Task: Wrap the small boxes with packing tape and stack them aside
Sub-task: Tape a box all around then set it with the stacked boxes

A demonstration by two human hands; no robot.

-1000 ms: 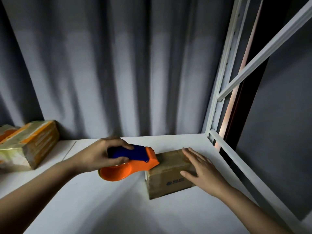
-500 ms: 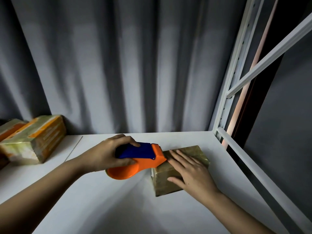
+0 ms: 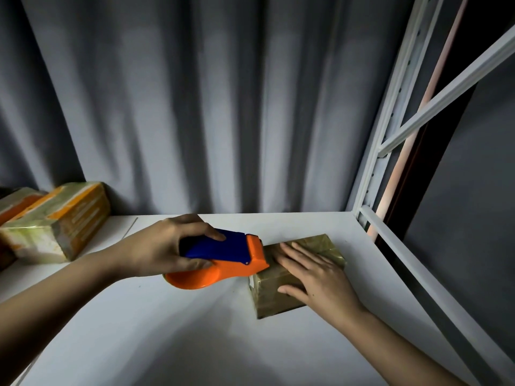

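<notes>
— White shelf (image 3: 195,344) and grey curtain (image 3: 223,107) are seen first. How is the grip described?

— The dispenser (image 3: 223,259) is gripped by the left hand (image 3: 164,246) at centre frame: fingers are curled over its blue top, the thumb is tucked under against the orange body. The orange nose is set against the left end of the box (image 3: 278,296).

— And the other hand?

— The right hand (image 3: 317,277) is laid flat on the box top, fingers straight and slightly spread, the thumb down the near face. Nothing is clasped; the box is only pressed down. The box sits on the shelf right of centre and looks glossy, as if already taped.

— What is hidden or hard to make out?

— Much of the box top is covered by the hand. The tape roll inside the dispenser cannot be seen, and no strand of tape can be told for certain. At the left edge a wrapped box (image 3: 58,221) with orange bands is seen, with another one (image 3: 16,201) behind it cut off by the frame; whether they touch cannot be told.

— And the room?

— Dim light is noted, with shadows cast on the shelf. White metal uprights and a slanted brace (image 3: 434,98) are seen at upper right, with a dark wall beyond them.
</notes>
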